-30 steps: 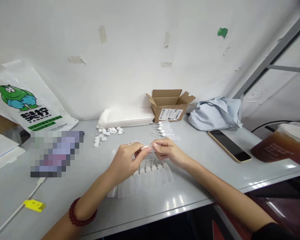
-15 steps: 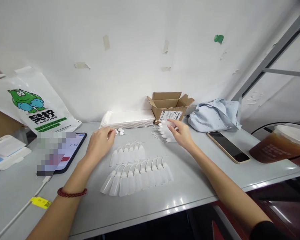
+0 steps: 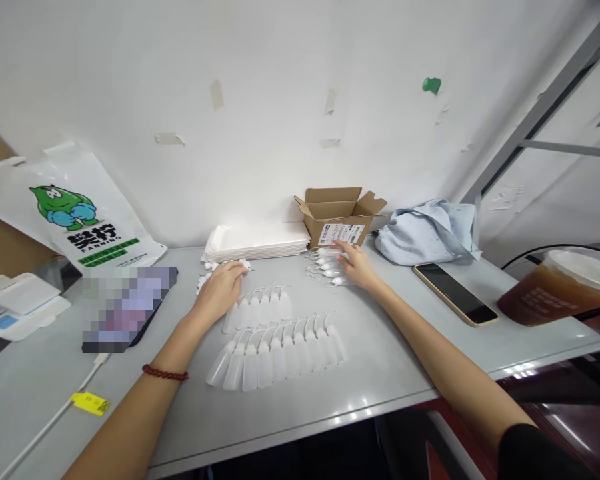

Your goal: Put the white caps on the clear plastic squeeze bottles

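Observation:
Fingers of my left hand are bent together over small white pieces, one of which shows at the fingertips. The exact kind of these pieces is too small to tell. Beyond the middle of the table, my right hand rests with fingers apart at a group of white bottles with thin curved tips; the palm hides part of them. Between my hands lies a short row of translucent squeeze bottles with thin bent nozzles. A longer row of the same bottles lies nearer the front edge.
An open cardboard box and a stack of white flat packets stand against the wall. To the right are a blue cloth bag, a phone and a drink cup. A cabled phone and a printed bag occupy the left.
My left hand has moved right and closer to the short row, uncovering more white pieces behind it. My right hand stays by its bottles, fingers slightly shifted. The view has turned a little.

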Motion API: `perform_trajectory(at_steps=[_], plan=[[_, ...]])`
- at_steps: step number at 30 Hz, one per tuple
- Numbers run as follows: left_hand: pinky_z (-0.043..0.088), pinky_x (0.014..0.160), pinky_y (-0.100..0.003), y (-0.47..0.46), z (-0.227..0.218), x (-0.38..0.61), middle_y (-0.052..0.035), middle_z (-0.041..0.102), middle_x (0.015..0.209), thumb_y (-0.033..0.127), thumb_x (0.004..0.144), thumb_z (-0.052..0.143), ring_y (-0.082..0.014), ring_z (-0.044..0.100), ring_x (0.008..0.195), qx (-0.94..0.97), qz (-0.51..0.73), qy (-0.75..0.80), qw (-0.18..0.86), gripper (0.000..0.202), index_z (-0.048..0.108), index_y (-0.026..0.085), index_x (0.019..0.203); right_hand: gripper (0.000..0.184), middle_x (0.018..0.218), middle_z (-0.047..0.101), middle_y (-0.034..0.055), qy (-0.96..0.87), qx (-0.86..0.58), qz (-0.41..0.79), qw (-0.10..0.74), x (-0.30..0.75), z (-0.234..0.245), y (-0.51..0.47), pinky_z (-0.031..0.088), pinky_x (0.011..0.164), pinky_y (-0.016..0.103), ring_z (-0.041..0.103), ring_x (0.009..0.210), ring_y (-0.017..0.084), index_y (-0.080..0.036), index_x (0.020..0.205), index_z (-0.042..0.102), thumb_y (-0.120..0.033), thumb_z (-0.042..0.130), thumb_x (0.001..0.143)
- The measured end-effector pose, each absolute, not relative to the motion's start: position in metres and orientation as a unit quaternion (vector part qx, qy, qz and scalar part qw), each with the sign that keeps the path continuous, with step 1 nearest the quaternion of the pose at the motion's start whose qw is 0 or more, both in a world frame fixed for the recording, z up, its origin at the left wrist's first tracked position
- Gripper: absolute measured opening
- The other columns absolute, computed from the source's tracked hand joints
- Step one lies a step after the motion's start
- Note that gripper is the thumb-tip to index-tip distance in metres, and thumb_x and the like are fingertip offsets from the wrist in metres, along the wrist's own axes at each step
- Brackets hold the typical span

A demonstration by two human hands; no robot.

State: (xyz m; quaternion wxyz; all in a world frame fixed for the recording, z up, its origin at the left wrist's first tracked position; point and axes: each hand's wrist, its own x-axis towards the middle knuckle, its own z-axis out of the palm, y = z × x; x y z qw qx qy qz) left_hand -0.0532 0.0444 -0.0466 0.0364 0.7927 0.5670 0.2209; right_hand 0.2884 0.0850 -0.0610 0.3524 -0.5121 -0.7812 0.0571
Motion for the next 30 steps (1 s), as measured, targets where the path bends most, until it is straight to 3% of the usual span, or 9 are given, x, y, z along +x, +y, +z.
perform_trajectory(at_steps=[3,11,19,21,24,30], plan=[[0.042,0.096,-0.042,0.045,-0.047,-0.052,-0.0109,0.062,0.117,0.022,0.087,0.032,-0.0268,0.053,0.112,0.793,0.219,0.566,0.041,0.037,0.066,0.017,0.1,0.041,0.116,0.063,0.0114,-0.771,-0.522,0.05,0.362,0.29,-0.066,0.088,0.041,0.091,0.046,0.051,0.105,0.027,-0.015,0.126,0.049,-0.018,0.041,0.086],[0.039,0.099,-0.044,0.042,-0.042,-0.046,-0.0114,0.059,0.124,0.032,0.091,0.028,-0.0271,0.051,0.115,0.794,0.223,0.563,0.051,0.043,0.066,0.016,0.103,0.032,0.103,0.061,0.0158,-0.729,-0.552,-0.002,0.404,0.292,-0.063,0.087,0.04,0.089,0.046,0.052,0.099,0.03,-0.014,0.109,0.059,-0.016,0.047,0.08],[0.04,0.096,-0.042,0.037,-0.038,-0.043,-0.0076,0.061,0.123,0.036,0.091,0.027,-0.0273,0.051,0.113,0.785,0.228,0.569,0.088,0.045,0.068,0.019,0.096,0.021,0.085,0.063,0.0084,-0.749,-0.503,0.025,0.43,0.267,-0.04,0.059,0.045,0.076,0.035,0.057,0.08,0.021,-0.017,0.099,0.062,-0.019,0.047,0.085],[0.041,0.094,-0.041,0.037,-0.037,-0.042,-0.007,0.065,0.115,0.036,0.092,0.027,-0.0266,0.053,0.108,0.793,0.221,0.56,0.094,0.045,0.069,0.019,0.09,0.02,0.079,0.064,0.0051,-0.793,-0.457,0.111,0.388,0.253,-0.032,0.044,0.045,0.071,0.03,0.058,0.074,0.017,-0.017,0.101,0.062,-0.022,0.048,0.088],[0.04,0.093,-0.041,0.037,-0.037,-0.041,-0.0077,0.067,0.104,0.035,0.092,0.028,-0.026,0.054,0.103,0.801,0.213,0.552,0.095,0.044,0.068,0.019,0.083,0.022,0.092,0.066,0.007,-0.851,-0.378,0.213,0.294,0.234,-0.023,0.021,0.046,0.071,0.029,0.059,0.081,0.016,-0.016,0.104,0.061,-0.024,0.047,0.091],[0.039,0.091,-0.04,0.035,-0.036,-0.037,-0.0085,0.066,0.098,0.037,0.093,0.026,-0.0256,0.054,0.1,0.801,0.22,0.549,0.09,0.044,0.062,0.02,0.075,0.03,0.094,0.06,0.0086,-0.916,-0.285,0.208,0.188,0.215,-0.02,-0.002,0.044,0.085,0.035,0.052,0.093,0.019,-0.017,0.117,0.058,-0.029,0.042,0.095]])
